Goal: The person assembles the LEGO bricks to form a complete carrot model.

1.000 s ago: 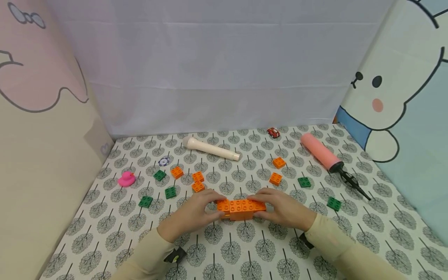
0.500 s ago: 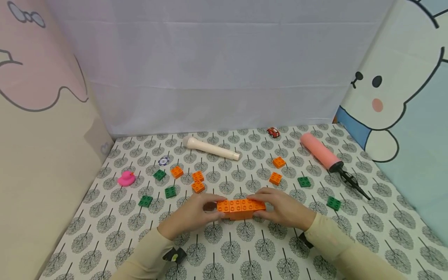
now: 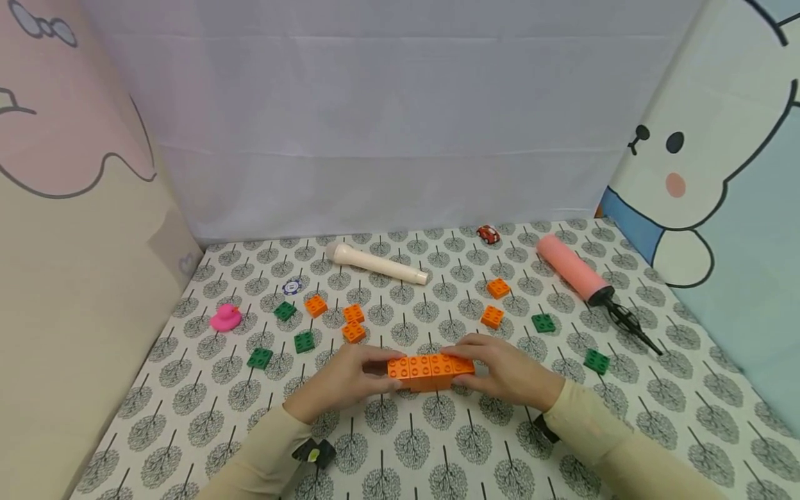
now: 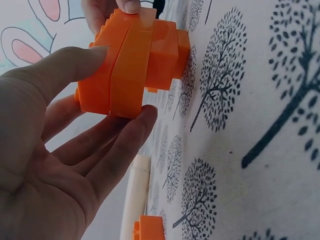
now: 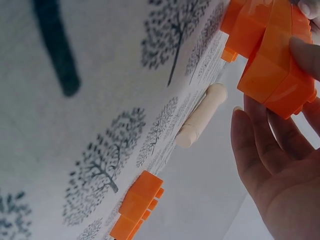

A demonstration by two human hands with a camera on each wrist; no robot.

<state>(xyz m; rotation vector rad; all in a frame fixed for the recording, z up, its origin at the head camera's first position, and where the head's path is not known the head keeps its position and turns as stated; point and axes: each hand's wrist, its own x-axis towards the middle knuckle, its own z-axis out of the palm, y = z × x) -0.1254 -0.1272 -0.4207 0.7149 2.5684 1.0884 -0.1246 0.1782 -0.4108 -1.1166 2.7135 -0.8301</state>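
"Where is the orange brick bar (image 3: pixel 421 368)?"

"Low in the middle of the frame. At its left end, my left grip (image 3: pixel 340 382) pinches it; at its right end, my right grip (image 3: pixel 509 373) pinches also."

"How will it handle?"

"I judge it light, stiff, a little slippery. Hold both ends; the joints could loosen."

Left grip (image 3: pixel 341 383), right grip (image 3: pixel 509 375) facing each other, thumbs (image 4: pixel 67 62) opposing curled fingers (image 4: pixel 120 156); sleeved forearms (image 3: pixel 261 453) angled inward.
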